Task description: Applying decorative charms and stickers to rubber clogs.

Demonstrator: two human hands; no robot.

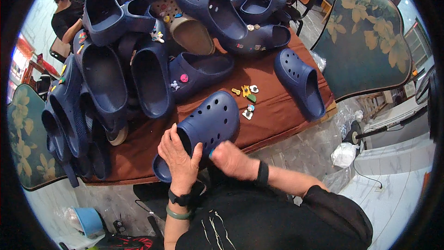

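A navy perforated clog (209, 122) lies at the near edge of the brown table (277, 106), its heel toward me. My left hand (180, 157) grips the heel rim, thumb on the side. My right hand (231, 158) presses against the clog's near side with fingers curled; what they pinch is hidden. Several small colourful shoe charms (247, 97) lie just beyond the clog's toe.
A big heap of navy clogs (138, 55) fills the table's left and far side, one tan sole (189, 30) among them. A single clog (300, 83) lies at right. Floral-backed chairs (370, 37) stand right and left. A person (67, 11) sits far left.
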